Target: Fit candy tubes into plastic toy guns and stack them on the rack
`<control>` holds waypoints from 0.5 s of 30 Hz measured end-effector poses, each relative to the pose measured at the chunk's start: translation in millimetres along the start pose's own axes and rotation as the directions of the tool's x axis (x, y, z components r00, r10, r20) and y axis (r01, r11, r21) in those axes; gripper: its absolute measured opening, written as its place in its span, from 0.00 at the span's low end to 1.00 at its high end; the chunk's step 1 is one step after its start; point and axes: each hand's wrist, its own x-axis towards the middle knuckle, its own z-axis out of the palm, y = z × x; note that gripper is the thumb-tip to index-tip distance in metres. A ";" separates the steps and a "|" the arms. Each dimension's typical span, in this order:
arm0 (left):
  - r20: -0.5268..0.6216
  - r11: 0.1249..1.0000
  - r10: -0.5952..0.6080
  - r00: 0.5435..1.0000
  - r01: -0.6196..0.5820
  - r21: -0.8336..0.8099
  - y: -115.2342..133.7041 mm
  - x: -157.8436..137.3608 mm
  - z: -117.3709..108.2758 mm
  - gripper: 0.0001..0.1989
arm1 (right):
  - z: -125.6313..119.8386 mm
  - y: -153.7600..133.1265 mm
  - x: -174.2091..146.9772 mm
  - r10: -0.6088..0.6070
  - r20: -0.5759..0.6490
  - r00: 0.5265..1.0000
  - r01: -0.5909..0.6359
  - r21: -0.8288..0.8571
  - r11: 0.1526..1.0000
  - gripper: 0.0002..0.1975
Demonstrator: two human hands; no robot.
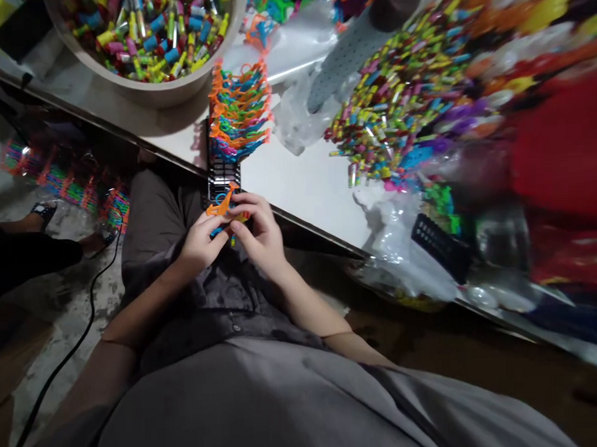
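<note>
My left hand (204, 240) is closed on a small orange plastic toy (221, 206) at the table's near edge, above my lap. My right hand (262, 237) meets it from the other side, thumb and fingers pinched around the same toy. Bits of blue and yellow show between the hands; the fingers hide their exact form. Just beyond my hands, a black slotted rack (224, 174) juts past the table edge. On it lies a row of orange, green and blue plastic toys (240, 113), stacked close together.
A round tub (164, 89) of small coloured tubes stands at the back left. More coloured tubes (387, 112) lie heaped on the white table (307, 196) at right, near clear plastic bags (397, 245) and a black basket (440, 246). Another person's foot (94, 243) and a cable (90, 308) are at left.
</note>
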 end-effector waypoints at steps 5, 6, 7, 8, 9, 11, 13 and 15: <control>-0.009 0.997 -0.039 0.999 0.038 -0.071 -5.0 -5.0 1.5 0.15 | -33.5 33.4 17.3 0.121 -0.286 0.950 -0.085 0.137 0.987 0.10; -0.002 0.987 -0.089 0.996 0.088 -0.132 -6.9 -6.6 1.0 0.16 | -54.9 50.8 25.9 0.121 -0.390 0.913 -0.104 0.063 0.993 0.11; 0.008 0.968 -0.143 0.990 0.141 -0.206 -8.6 -8.2 0.1 0.17 | -79.9 70.4 34.8 0.115 -0.482 0.868 -0.156 -0.045 0.987 0.12; 0.022 0.940 -0.194 0.981 0.193 -0.283 -9.8 -9.7 -1.2 0.21 | -106.5 91.1 43.3 0.107 -0.560 0.822 -0.236 -0.164 0.958 0.12; 0.040 0.904 -0.241 0.970 0.239 -0.353 -10.5 -11.0 -2.7 0.26 | -132.5 111.5 50.6 0.093 -0.631 0.770 -0.340 -0.282 0.897 0.11; 0.086 0.832 -0.320 0.944 0.323 -0.450 -10.3 -12.8 -6.8 0.41 | -175.1 146.8 59.6 0.147 -0.703 0.695 -0.587 -0.438 0.681 0.11; 0.132 0.766 -0.406 0.904 0.416 -0.490 -9.2 -13.6 -11.8 0.46 | -198.9 170.3 61.1 0.221 -0.723 0.655 -0.714 -0.495 0.496 0.16; 0.176 0.703 -0.496 0.850 0.512 -0.493 -8.0 -13.8 -16.7 0.37 | -205.3 182.2 58.0 0.279 -0.718 0.637 -0.759 -0.522 0.389 0.20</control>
